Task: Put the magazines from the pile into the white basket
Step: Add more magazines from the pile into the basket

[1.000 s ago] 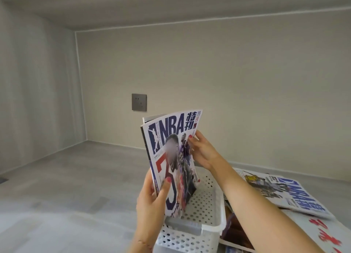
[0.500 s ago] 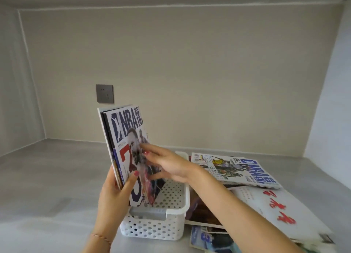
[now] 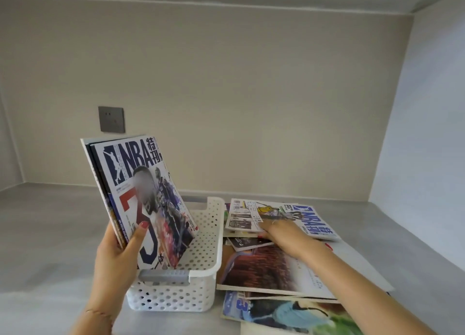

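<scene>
A white perforated basket (image 3: 201,274) stands on the grey surface. Several magazines stand upright in it, leaning left, with an NBA magazine (image 3: 141,183) showing a big red and blue 3 at the front. My left hand (image 3: 118,256) grips their left edge, thumb on the front cover. To the right of the basket lies the pile of magazines (image 3: 271,269). My right hand (image 3: 281,232) rests on the pile at the near edge of the top NBA magazine (image 3: 284,212); its fingertips are hidden under that magazine.
A grey wall socket (image 3: 111,119) sits on the back wall behind the basket. The right wall (image 3: 422,133) stands close to the pile. Bare grey surface (image 3: 50,234) spreads left of the basket.
My right hand left the upright magazines and moved right onto the pile. My left hand kept holding the upright magazines in the basket. The view shifted right.
</scene>
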